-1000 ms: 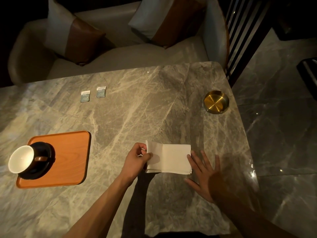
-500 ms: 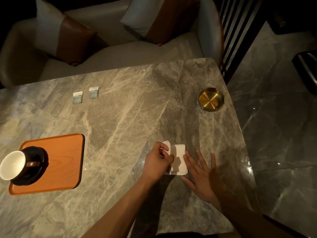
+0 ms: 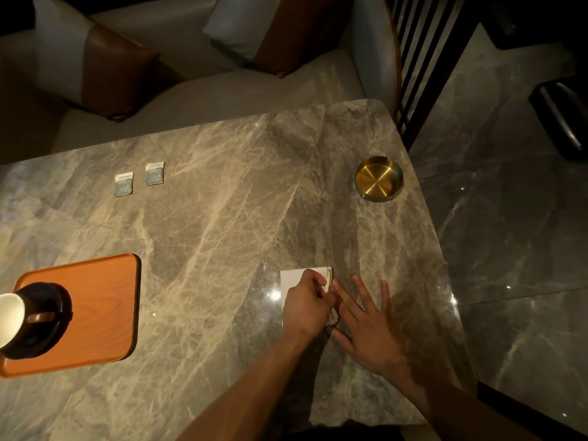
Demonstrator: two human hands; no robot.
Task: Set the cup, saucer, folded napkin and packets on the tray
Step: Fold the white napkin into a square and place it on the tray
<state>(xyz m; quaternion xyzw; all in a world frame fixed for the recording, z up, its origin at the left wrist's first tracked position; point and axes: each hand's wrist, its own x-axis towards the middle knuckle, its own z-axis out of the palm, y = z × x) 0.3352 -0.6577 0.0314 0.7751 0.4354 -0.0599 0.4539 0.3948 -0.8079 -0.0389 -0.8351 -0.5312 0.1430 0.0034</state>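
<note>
Folding the napkin (image 3: 291, 281) near the table's (image 3: 222, 218) right edge, left hand (image 3: 305, 302) pinching its fold, right hand (image 3: 366, 323) flat and spread alongside; next, carry it to the tray (image 3: 101, 300).

Grey marble table (image 3: 222, 237), brass ashtray (image 3: 378, 178) near its right edge, cushioned sofa (image 3: 197, 90) behind

- White cup (image 3: 9, 316) on dark saucer (image 3: 47, 316), at the orange tray's (image 3: 105, 313) left side.
- White folded napkin (image 3: 291, 278) lies flat, well right of the tray.
- Two grey-green packets (image 3: 123, 184) side by side, beyond the tray.
</note>
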